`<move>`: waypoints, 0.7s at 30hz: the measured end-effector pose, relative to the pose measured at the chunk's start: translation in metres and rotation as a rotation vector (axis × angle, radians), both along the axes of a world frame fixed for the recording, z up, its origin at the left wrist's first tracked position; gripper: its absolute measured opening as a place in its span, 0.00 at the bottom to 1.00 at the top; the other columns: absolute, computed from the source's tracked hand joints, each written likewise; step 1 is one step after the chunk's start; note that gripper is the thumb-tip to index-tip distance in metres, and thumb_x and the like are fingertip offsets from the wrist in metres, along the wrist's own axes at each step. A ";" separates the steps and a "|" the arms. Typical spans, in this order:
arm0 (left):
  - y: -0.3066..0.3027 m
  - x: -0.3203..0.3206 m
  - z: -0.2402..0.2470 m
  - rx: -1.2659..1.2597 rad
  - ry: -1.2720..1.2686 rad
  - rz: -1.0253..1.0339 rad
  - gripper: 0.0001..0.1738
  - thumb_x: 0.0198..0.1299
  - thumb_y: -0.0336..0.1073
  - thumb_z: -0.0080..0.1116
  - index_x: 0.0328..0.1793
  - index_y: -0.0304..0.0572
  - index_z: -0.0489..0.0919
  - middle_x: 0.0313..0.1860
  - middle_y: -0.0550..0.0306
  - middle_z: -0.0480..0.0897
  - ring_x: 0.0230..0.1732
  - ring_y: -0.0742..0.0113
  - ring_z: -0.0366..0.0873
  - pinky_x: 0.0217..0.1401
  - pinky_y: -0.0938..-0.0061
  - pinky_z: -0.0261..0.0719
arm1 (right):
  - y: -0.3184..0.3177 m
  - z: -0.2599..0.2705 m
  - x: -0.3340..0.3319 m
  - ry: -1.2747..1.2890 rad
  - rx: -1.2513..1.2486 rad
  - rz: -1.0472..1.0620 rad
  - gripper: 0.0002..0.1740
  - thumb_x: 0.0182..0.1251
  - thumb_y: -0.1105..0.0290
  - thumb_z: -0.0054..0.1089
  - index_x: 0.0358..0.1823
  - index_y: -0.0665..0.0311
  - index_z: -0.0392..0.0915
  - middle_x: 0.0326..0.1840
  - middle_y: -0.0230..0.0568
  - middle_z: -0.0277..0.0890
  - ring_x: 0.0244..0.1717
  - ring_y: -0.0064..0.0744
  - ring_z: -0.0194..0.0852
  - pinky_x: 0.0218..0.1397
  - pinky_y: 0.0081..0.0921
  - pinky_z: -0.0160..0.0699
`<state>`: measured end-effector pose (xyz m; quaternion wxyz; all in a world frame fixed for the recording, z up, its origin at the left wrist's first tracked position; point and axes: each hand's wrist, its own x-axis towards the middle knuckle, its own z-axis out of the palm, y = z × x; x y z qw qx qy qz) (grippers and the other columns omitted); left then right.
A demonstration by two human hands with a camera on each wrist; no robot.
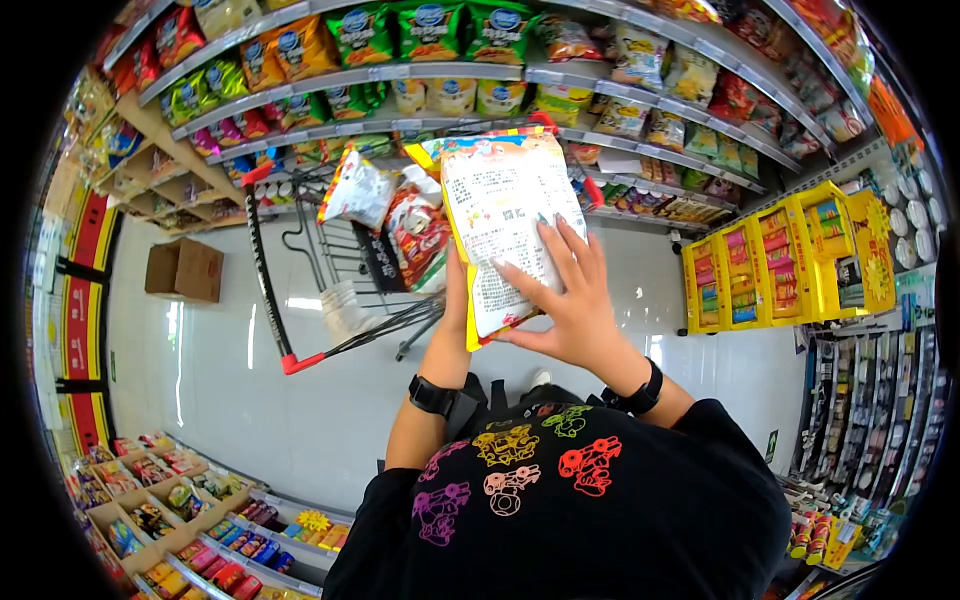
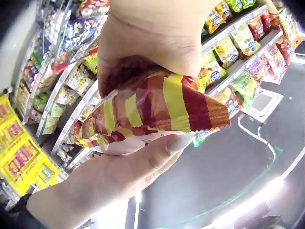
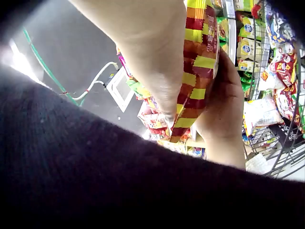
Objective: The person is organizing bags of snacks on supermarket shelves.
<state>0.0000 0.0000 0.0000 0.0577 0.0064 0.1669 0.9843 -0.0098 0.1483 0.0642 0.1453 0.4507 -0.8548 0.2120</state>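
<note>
A snack bag (image 1: 508, 200), its white printed back facing up, is held above the cart's near side. In the head view the left hand (image 1: 456, 305) grips its left edge, fingers hidden beneath. The right hand (image 1: 572, 300) lies on the printed face with fingers spread and mostly straight, near the lower right. The left wrist view shows the bag's striped red and yellow bottom (image 2: 143, 107) between the left hand (image 2: 152, 43) and the right hand (image 2: 114, 174). In the right wrist view the striped bag (image 3: 195, 71) separates the right hand (image 3: 147, 57) from the left hand (image 3: 224, 109).
A shopping cart (image 1: 265, 270) holds a white bag (image 1: 360, 190) and a red bag (image 1: 418, 235). Snack shelves (image 1: 400, 72) run behind it. A yellow display rack (image 1: 765, 262) stands at right, a cardboard box (image 1: 184, 270) on the floor at left.
</note>
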 end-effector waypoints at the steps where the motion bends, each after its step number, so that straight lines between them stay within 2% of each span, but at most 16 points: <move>1: 0.005 -0.004 -0.003 0.057 0.029 -0.019 0.41 0.61 0.66 0.25 0.71 0.45 0.52 0.67 0.45 0.59 0.64 0.49 0.62 0.63 0.54 0.65 | 0.002 0.001 0.000 0.022 0.012 -0.014 0.38 0.40 0.45 0.66 0.59 0.37 0.68 0.66 0.50 0.53 0.69 0.51 0.44 0.64 0.57 0.40; 2: 0.008 -0.010 -0.006 0.110 0.059 -0.041 0.40 0.61 0.66 0.25 0.71 0.45 0.52 0.67 0.45 0.59 0.64 0.49 0.62 0.63 0.54 0.65 | 0.004 0.002 -0.001 0.045 0.021 -0.030 0.37 0.40 0.45 0.66 0.58 0.37 0.69 0.65 0.49 0.54 0.69 0.51 0.45 0.63 0.57 0.41; 3: 0.048 -0.002 0.005 -0.004 -0.001 -0.020 0.41 0.60 0.66 0.25 0.71 0.45 0.52 0.67 0.45 0.59 0.64 0.49 0.62 0.63 0.54 0.65 | 0.049 0.001 0.008 0.015 -0.060 -0.027 0.37 0.40 0.44 0.66 0.58 0.38 0.70 0.66 0.49 0.54 0.69 0.51 0.46 0.64 0.56 0.42; 5: 0.088 -0.007 0.000 -0.045 -0.057 -0.005 0.41 0.60 0.66 0.26 0.71 0.45 0.52 0.67 0.45 0.60 0.64 0.49 0.62 0.63 0.54 0.64 | 0.090 0.001 0.012 0.018 -0.033 -0.047 0.36 0.41 0.44 0.66 0.57 0.40 0.71 0.66 0.50 0.54 0.68 0.52 0.49 0.65 0.53 0.44; 6: 0.117 -0.009 -0.002 0.061 -0.064 -0.039 0.41 0.60 0.66 0.26 0.70 0.45 0.52 0.67 0.45 0.60 0.64 0.49 0.62 0.64 0.54 0.64 | 0.118 0.010 0.010 0.039 -0.033 -0.031 0.37 0.41 0.46 0.67 0.57 0.44 0.70 0.65 0.50 0.56 0.66 0.53 0.53 0.64 0.50 0.49; 9: 0.165 -0.006 -0.008 0.161 -0.031 -0.143 0.41 0.60 0.66 0.26 0.70 0.46 0.53 0.67 0.46 0.60 0.64 0.49 0.62 0.64 0.54 0.63 | 0.172 0.001 0.015 0.015 -0.047 -0.059 0.40 0.41 0.46 0.66 0.60 0.46 0.66 0.64 0.50 0.56 0.65 0.52 0.54 0.64 0.48 0.52; 10: 0.189 -0.006 -0.007 0.284 -0.063 -0.206 0.41 0.59 0.67 0.30 0.70 0.46 0.53 0.67 0.45 0.59 0.66 0.47 0.59 0.65 0.49 0.59 | 0.198 0.013 0.017 -0.007 -0.023 -0.057 0.42 0.41 0.51 0.69 0.62 0.50 0.64 0.65 0.50 0.55 0.64 0.52 0.55 0.62 0.45 0.59; 13: 0.239 -0.010 -0.003 0.167 -0.085 -0.244 0.40 0.59 0.67 0.30 0.70 0.49 0.55 0.67 0.49 0.61 0.66 0.49 0.60 0.66 0.49 0.56 | 0.255 0.014 0.022 -0.210 -0.239 -0.102 0.45 0.40 0.56 0.71 0.64 0.52 0.60 0.66 0.51 0.54 0.65 0.52 0.55 0.61 0.41 0.63; 14: 0.257 -0.008 0.003 0.195 -0.082 -0.275 0.40 0.59 0.66 0.29 0.70 0.49 0.54 0.67 0.48 0.61 0.66 0.49 0.60 0.65 0.49 0.58 | 0.273 0.024 0.024 -0.206 -0.247 -0.099 0.49 0.39 0.60 0.73 0.65 0.57 0.56 0.67 0.53 0.52 0.66 0.53 0.53 0.60 0.39 0.65; 16: 0.277 -0.007 0.011 0.242 -0.081 -0.339 0.39 0.61 0.65 0.26 0.71 0.48 0.53 0.67 0.47 0.60 0.65 0.48 0.61 0.64 0.50 0.60 | 0.296 0.036 0.028 -0.208 -0.263 -0.122 0.50 0.39 0.60 0.73 0.66 0.59 0.54 0.67 0.53 0.52 0.66 0.54 0.51 0.61 0.39 0.64; 21: 0.299 -0.011 0.010 0.074 -0.087 -0.374 0.38 0.61 0.63 0.29 0.70 0.48 0.54 0.67 0.48 0.61 0.65 0.47 0.62 0.63 0.49 0.62 | 0.329 0.025 0.037 -0.229 -0.340 -0.175 0.53 0.37 0.61 0.74 0.66 0.63 0.52 0.68 0.51 0.50 0.69 0.52 0.48 0.64 0.37 0.58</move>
